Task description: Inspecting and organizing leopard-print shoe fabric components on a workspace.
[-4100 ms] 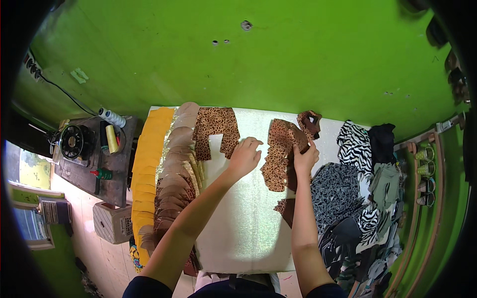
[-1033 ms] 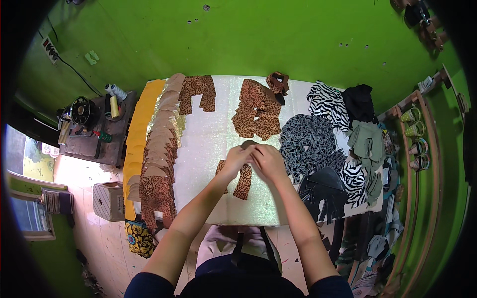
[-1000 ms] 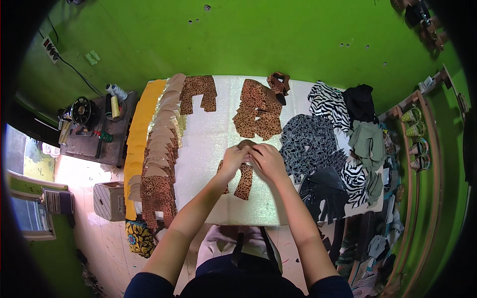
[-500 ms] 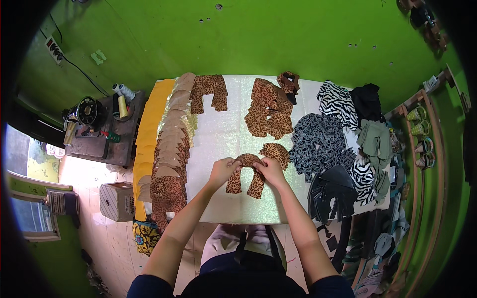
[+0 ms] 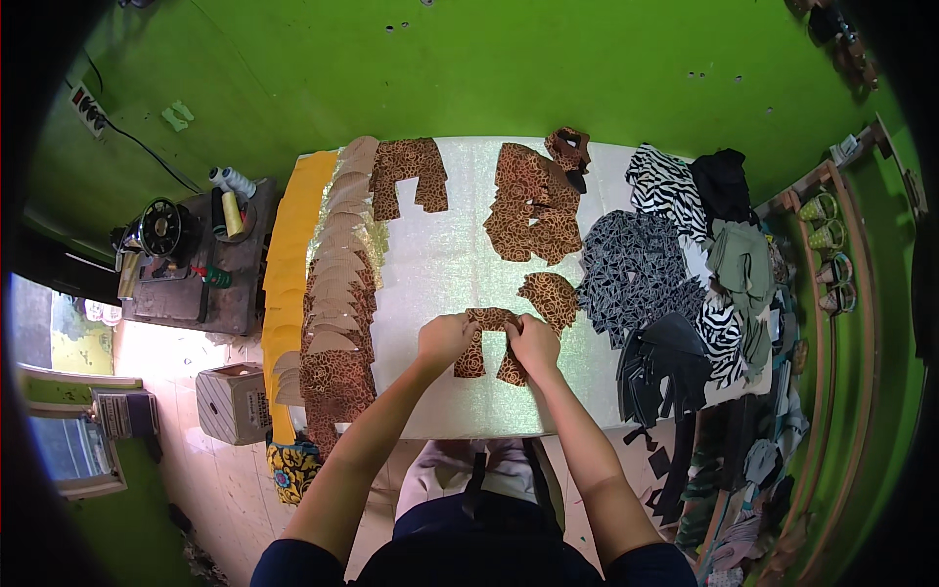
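Note:
Both my hands hold a U-shaped leopard-print fabric piece [image 5: 470,362] above the near middle of the table. My left hand [image 5: 446,338] pinches the left end of its curved top, and my right hand [image 5: 535,344] pinches the right end. Its two legs point toward me. Just beyond my right hand lies a rounded leopard-print piece [image 5: 550,298]. A stack of leopard-print pieces [image 5: 528,210] sits farther back. At the far left is another U-shaped leopard-print piece [image 5: 411,161], beside a long overlapping row of tan and leopard-print pieces [image 5: 337,377].
Yellow sheets [image 5: 291,254] line the left edge of the pale table [image 5: 430,269]. To the right lie a dark patterned heap [image 5: 636,264], black pieces [image 5: 675,342] and zebra-print cloth [image 5: 667,196]. A sewing machine [image 5: 161,230] stands left, a shoe rack [image 5: 817,391] right.
My view has shifted slightly. The U-shaped piece's top edge looks flatter and my hands have turned a little, still gripping both ends.

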Demonstrator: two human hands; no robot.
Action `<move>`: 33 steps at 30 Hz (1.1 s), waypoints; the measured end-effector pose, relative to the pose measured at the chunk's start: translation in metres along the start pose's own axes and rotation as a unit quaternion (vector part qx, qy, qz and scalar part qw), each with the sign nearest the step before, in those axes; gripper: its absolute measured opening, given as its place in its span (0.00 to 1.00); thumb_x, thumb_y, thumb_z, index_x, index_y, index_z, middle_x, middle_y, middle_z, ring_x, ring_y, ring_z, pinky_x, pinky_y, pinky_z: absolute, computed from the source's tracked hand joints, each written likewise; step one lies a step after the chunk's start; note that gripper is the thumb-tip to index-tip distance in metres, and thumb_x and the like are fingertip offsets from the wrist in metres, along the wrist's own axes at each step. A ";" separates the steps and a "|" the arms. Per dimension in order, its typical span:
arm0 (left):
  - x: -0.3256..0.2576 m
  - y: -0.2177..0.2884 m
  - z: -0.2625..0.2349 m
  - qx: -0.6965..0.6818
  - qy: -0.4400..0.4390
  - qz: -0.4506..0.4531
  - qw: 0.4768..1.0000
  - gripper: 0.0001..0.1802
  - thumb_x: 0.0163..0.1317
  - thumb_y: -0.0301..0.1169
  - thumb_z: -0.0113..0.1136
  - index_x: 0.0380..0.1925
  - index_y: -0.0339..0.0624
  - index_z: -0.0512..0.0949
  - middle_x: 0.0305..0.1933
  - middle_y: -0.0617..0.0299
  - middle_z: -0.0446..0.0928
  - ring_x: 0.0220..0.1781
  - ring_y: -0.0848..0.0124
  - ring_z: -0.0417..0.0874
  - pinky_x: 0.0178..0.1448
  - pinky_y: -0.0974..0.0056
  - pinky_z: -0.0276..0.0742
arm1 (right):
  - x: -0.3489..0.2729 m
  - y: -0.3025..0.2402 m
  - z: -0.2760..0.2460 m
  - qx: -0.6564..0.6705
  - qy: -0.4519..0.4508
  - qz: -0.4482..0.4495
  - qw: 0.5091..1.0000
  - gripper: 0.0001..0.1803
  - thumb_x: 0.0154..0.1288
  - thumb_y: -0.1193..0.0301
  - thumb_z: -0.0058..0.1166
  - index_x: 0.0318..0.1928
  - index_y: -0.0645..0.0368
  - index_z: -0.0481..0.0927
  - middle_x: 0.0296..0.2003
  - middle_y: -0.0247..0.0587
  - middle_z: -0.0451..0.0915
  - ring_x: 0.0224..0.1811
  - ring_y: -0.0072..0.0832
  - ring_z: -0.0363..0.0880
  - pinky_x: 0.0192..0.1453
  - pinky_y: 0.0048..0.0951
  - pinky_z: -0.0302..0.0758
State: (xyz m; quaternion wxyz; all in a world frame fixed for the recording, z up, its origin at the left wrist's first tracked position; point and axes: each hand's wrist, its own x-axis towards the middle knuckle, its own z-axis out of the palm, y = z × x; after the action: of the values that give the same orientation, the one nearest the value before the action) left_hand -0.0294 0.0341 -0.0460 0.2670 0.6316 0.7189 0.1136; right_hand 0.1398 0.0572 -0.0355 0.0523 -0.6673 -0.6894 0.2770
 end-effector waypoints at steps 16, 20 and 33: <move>-0.004 0.006 -0.004 0.028 0.162 0.118 0.979 0.21 0.48 0.33 0.60 0.44 0.45 0.70 0.44 0.58 0.68 0.46 0.61 0.69 0.48 0.58 0.65 | -0.037 -0.005 0.040 -0.167 0.073 -0.220 0.958 0.35 0.64 0.50 0.36 0.64 0.59 0.54 0.65 0.40 0.54 0.69 0.27 0.49 0.71 0.44 0.38; -0.003 0.005 -0.004 0.036 0.142 0.164 0.976 0.25 0.49 0.31 0.58 0.50 0.45 0.68 0.46 0.59 0.68 0.48 0.61 0.69 0.50 0.59 0.65 | -0.040 0.010 0.030 -0.152 0.066 -0.195 0.967 0.36 0.65 0.48 0.31 0.65 0.61 0.52 0.66 0.41 0.53 0.69 0.28 0.49 0.71 0.43 0.38; -0.001 0.008 -0.002 0.049 0.082 0.145 0.985 0.21 0.51 0.26 0.51 0.48 0.43 0.69 0.43 0.58 0.67 0.47 0.61 0.69 0.50 0.59 0.65 | -0.017 0.018 0.001 0.002 0.169 -0.206 0.964 0.23 0.55 0.71 0.54 0.52 0.61 0.69 0.48 0.48 0.69 0.53 0.45 0.64 0.58 0.41 0.61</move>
State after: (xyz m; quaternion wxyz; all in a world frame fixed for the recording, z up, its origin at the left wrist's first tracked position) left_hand -0.0234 0.0352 -0.0406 0.1561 0.7299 0.6442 0.1670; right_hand 0.1571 0.0399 -0.0393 0.2256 -0.5478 -0.7924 0.1450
